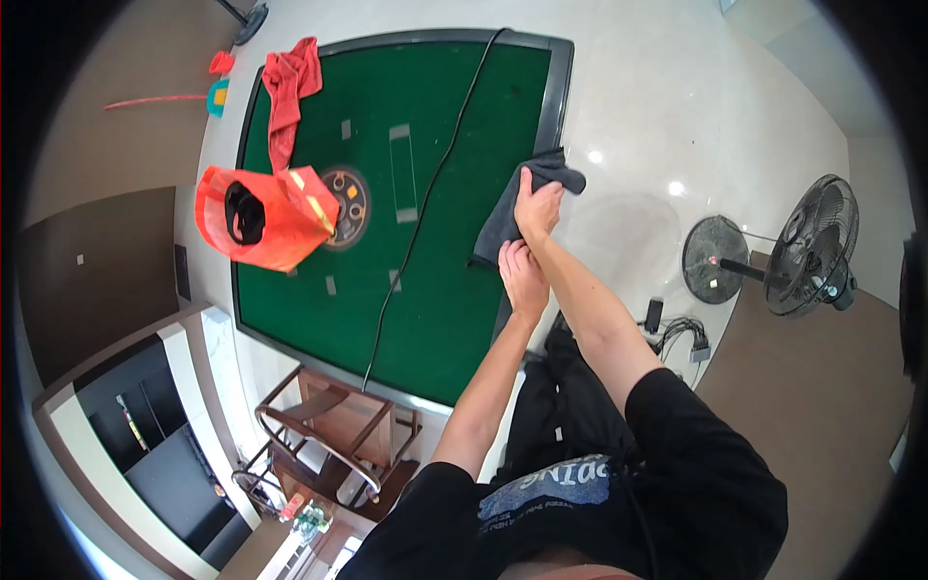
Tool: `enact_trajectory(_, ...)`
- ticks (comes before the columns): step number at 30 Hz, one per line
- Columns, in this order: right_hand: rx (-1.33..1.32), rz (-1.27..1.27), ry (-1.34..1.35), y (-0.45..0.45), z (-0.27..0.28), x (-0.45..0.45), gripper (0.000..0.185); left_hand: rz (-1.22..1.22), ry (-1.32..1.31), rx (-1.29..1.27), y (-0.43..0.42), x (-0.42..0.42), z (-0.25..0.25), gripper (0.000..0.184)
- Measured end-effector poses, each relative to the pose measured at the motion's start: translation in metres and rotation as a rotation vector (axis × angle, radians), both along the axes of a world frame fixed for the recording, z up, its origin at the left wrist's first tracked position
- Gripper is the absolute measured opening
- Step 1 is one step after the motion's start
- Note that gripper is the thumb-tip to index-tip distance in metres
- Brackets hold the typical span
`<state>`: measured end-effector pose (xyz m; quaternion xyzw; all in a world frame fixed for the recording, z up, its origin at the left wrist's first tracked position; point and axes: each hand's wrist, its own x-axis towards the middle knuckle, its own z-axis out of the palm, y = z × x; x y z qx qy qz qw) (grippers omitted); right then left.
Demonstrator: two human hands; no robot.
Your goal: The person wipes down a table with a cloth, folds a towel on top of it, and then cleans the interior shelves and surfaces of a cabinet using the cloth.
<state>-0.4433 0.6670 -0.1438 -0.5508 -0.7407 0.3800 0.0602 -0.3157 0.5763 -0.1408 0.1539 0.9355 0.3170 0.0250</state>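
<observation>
A dark grey cloth point(500, 220) lies bunched over the right rim of a green-topped mahjong table point(454, 319). My right hand point(537, 207) is closed on the cloth's upper part, where a folded end sticks out past the table edge. Just below it, my left hand point(523, 277) has its fingers curled at the cloth's lower edge, close to my right wrist. To the left of both hands, a black cable point(425, 213) runs across the green felt. The round centre panel point(347, 207) of the table is partly covered by an orange-red bag point(280, 217) with something black inside.
A red cloth point(287, 97) hangs over the far left corner of the table. On the right stand a floor fan point(812, 246) and, nearer me, a tangle of cables with adapters point(681, 333). Wooden chairs point(338, 430) are by the table's near left side.
</observation>
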Motion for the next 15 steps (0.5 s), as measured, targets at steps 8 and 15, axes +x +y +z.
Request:
enact_trajectory(8,0.007,0.005,0.132,0.080,-0.014,-0.072,0.077,-0.404,0.096,-0.481,0.064,-0.125,0.019,0.098)
enact_trajectory(15,0.185,0.115,0.194,0.135,-0.015,-0.138,0.064,-0.247,0.191,-0.694,0.136,-0.174,-0.003,0.084)
